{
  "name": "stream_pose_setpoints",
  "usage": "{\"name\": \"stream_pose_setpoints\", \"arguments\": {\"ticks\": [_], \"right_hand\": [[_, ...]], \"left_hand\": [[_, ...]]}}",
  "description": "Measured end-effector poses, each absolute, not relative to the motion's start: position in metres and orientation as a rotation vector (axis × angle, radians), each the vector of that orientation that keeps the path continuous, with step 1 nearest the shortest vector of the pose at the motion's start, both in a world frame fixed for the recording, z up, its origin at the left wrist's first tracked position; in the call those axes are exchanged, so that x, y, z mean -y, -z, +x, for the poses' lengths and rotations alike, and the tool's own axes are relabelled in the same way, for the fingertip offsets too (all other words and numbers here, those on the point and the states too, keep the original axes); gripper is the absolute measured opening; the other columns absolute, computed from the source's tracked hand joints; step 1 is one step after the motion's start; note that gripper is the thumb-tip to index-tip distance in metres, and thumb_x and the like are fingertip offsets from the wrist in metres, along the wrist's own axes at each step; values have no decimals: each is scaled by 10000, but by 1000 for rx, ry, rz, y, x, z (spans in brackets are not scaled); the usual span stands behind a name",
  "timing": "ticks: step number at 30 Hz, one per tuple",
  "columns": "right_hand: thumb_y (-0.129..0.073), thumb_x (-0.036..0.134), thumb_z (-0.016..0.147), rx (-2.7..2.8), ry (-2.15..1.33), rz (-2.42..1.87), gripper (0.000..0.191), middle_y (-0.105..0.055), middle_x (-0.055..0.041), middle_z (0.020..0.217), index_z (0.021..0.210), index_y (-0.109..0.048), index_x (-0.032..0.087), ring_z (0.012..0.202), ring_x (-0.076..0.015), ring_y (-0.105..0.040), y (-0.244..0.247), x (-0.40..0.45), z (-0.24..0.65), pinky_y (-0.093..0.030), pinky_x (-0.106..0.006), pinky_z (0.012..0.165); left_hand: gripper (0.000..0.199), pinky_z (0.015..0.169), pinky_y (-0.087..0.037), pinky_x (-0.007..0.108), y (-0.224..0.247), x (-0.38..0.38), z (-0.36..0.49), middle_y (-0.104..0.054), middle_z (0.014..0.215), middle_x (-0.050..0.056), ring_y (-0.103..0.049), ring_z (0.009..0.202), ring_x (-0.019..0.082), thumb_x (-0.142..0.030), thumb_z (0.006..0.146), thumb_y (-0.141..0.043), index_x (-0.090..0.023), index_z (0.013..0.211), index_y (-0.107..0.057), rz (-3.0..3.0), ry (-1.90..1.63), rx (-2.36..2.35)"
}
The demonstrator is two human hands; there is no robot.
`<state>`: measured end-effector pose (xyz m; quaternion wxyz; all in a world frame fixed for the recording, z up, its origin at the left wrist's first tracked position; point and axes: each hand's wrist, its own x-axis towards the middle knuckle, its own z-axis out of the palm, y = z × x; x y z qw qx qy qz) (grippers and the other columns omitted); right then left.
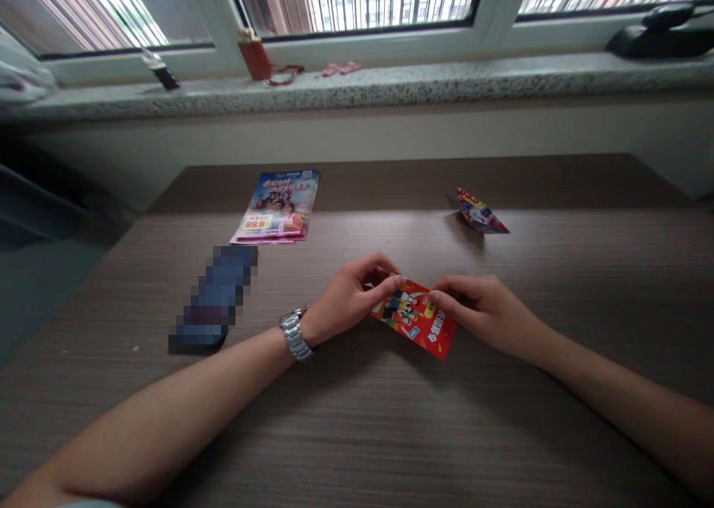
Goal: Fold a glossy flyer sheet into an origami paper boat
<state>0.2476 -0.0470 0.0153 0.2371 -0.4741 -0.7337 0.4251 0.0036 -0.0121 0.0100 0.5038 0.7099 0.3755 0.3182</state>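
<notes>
Both my hands pinch a red printed leaflet [413,313], folded to a small rectangle and tilted just over the table. My left hand [369,286], with a metal watch [297,335] at its wrist, grips the left end between thumb and fingers. On the upper right edge, my right hand [474,306] holds it the same way. The fingers behind the paper are partly hidden. Beyond my right hand stands a folded paper shape [480,214] with colourful print. A stack of flyers [282,207] lies at the far left of the table.
A pixelated dark flat object [215,300] lies on the brown table [335,433] left of my left hand. Along the stone windowsill [401,84] stand a red container [255,56], a small black-and-white item [161,71], pink pieces [341,68] and a black device [663,36].
</notes>
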Motion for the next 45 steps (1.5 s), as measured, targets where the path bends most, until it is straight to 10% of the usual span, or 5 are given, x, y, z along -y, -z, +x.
{"name": "stream_pose_setpoints", "arguments": {"ticks": [45], "right_hand": [[-575, 479, 968, 1864, -877, -1421, 298, -725, -19, 734, 937, -715, 218, 608, -174, -645, -15, 32, 263, -492, -286, 552]], "left_hand": [[219, 708, -509, 228, -12, 13, 3, -679, 905, 34, -626, 815, 132, -363, 1005, -565, -153, 983, -622, 1773, -791, -966]]}}
